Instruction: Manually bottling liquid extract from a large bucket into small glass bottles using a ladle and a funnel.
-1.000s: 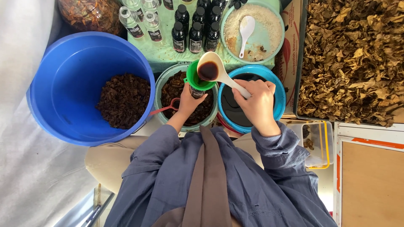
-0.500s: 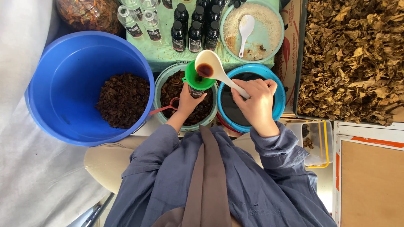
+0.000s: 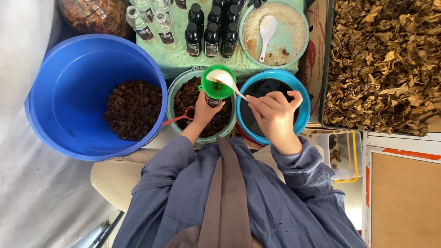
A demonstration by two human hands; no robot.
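Upper middle of frame: spoon (image 3: pixel 226 80) tipped over funnel (image 3: pixel 218 82), handle running down-right into gripping right hand (image 3: pixel 274 115); left hand (image 3: pixel 205 110) clamped on bottle (image 3: pixel 212 100) directly beneath funnel.

A pale green tray (image 3: pixel 177 59) carries 6 dark bottles (image 3: pixel 211 39) and clear bottles (image 3: pixel 144 23).
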